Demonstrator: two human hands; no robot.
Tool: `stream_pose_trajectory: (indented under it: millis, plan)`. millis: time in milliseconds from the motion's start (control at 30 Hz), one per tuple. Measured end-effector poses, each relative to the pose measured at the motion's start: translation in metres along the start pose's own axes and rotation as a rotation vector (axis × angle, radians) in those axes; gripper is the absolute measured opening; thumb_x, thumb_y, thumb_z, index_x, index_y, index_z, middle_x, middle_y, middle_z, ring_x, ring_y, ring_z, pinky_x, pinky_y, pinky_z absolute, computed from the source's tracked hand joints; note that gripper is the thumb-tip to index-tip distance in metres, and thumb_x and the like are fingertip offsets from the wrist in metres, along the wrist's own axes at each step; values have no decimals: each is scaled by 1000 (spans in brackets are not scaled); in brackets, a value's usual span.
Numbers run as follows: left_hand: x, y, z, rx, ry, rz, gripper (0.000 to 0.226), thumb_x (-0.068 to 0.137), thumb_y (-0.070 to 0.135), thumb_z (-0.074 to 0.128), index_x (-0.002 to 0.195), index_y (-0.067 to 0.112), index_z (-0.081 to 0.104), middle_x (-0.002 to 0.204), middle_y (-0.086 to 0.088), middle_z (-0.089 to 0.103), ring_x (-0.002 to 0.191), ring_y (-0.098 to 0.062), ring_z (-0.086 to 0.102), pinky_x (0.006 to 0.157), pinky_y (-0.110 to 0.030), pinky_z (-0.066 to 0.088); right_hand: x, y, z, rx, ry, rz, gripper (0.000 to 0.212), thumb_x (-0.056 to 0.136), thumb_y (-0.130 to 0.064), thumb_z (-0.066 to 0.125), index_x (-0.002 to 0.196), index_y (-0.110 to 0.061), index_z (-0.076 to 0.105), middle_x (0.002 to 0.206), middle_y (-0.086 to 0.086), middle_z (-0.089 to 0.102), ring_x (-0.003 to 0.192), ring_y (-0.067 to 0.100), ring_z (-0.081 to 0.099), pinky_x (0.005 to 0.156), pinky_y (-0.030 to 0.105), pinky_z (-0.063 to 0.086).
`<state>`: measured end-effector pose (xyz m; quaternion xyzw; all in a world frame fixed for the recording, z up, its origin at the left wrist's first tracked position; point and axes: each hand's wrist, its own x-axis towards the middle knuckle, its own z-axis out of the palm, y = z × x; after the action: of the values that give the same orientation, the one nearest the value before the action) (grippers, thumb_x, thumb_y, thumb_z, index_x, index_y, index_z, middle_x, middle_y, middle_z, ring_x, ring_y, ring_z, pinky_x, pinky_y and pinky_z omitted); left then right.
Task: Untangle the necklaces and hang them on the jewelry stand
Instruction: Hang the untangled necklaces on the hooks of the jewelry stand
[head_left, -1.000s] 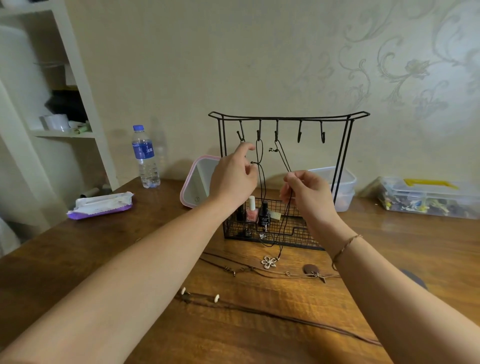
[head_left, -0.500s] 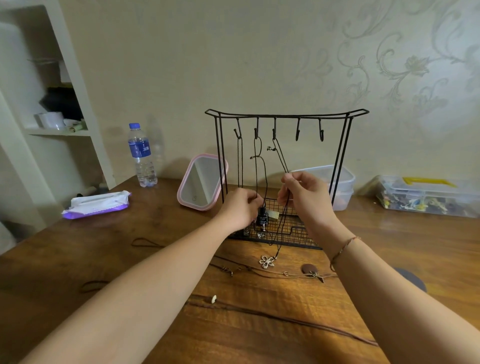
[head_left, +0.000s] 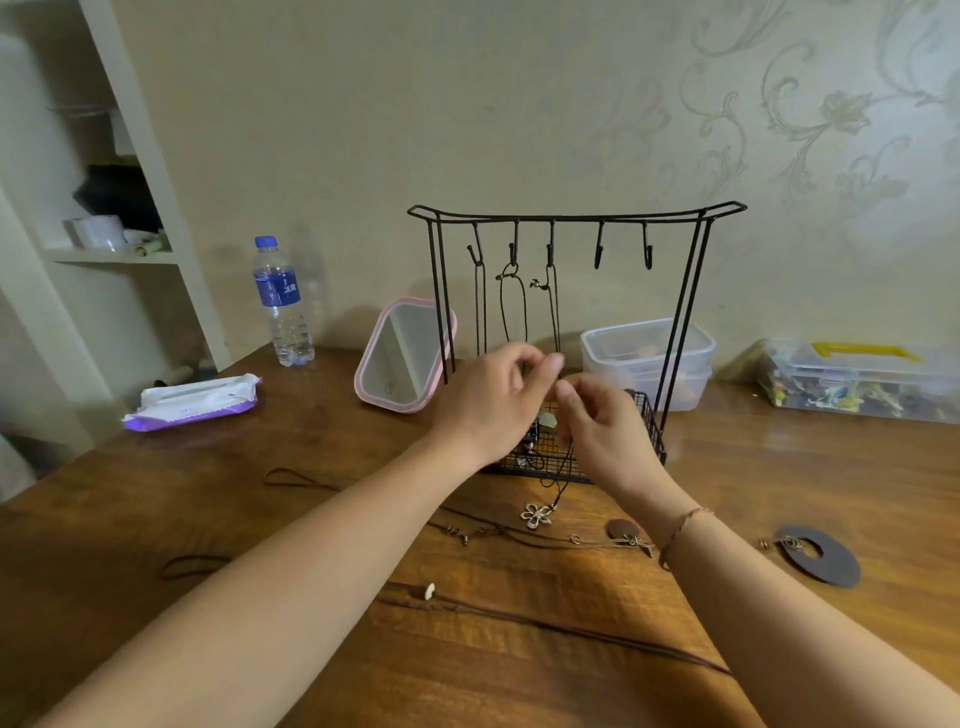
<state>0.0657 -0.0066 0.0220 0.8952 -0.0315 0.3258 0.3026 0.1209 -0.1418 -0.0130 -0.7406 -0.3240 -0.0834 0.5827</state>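
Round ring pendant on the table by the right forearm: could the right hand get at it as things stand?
Probably yes. The round ring pendant lies in the open on the table with nothing on it, but the right hand is pinching a cord at the stand and must let go first.

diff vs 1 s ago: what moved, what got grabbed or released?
The left hand dropped from the hooks to meet the right hand in front of the jewelry stand; both pinch the cord of the flower pendant necklace. Three cords remain hooked; necklaces on the table are unmoved.
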Motion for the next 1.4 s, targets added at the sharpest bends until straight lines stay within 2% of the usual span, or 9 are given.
stream_pose_trajectory:
  millis: [100,267,500,733,867,1033,1167,1300,1400]
  plan:
    - [21,23,-3,-23,-154,-54,34,104,31,47,82,17,68,51,12,55,49,0,54,54,-23,41,-6,0,5,-18,-59,-67,27,104,-18,45,78,-18,55,61,-2,54,54,9,47,52,26,41]
    - [38,41,-17,-313,-61,-41,34,104,20,45,75,13,62,52,10,43,49,-11,39,55,-27,32,-14,14,4,-183,-144,-77,28,105,-18,42,82,-11,55,73,2,60,64,7,50,61,19,40]
    - [68,58,-48,-445,109,17,34,103,19,44,71,15,56,51,8,44,44,-8,39,54,-25,33,11,15,0,-650,-90,-129,23,103,-26,41,86,-19,54,78,-4,57,79,19,50,63,36,44]
    - [48,43,-36,-72,-131,0,32,104,20,47,79,12,67,58,9,54,56,-23,55,63,-37,52,43,24,20,-938,-392,133,12,103,-24,41,92,-21,46,84,-1,53,77,23,50,65,33,38]
    - [30,14,-18,-11,-214,-118,32,104,26,47,82,16,68,65,7,59,57,-13,55,62,-30,48,40,34,24,-1029,-532,111,18,103,-35,39,91,-25,48,87,-4,54,81,20,52,71,33,40]
    - [14,-24,12,59,-292,-246,26,101,30,51,85,17,66,76,-2,67,71,-21,65,72,-43,58,38,34,-3,-802,-483,84,28,101,-24,46,123,-22,63,113,4,69,98,19,62,84,33,51]
    - [5,-40,32,261,-258,-282,15,99,28,55,94,25,69,85,7,70,83,-16,66,69,-33,55,3,27,-36,-637,-239,-237,19,93,-15,60,106,-19,73,97,-4,73,83,12,64,75,32,54]
    - [3,-44,37,303,-237,-260,24,99,30,55,121,26,65,85,9,69,91,-14,64,75,-35,55,-30,22,-54,-806,-625,-145,23,90,-37,63,112,-35,69,103,-20,60,90,0,58,73,21,45]
    - [-6,-44,34,187,-228,-222,46,99,29,58,143,21,50,80,11,68,94,-10,65,93,-33,52,-42,32,-61,-890,-714,-72,30,88,-49,65,116,-42,64,115,-24,52,104,3,53,83,25,52]
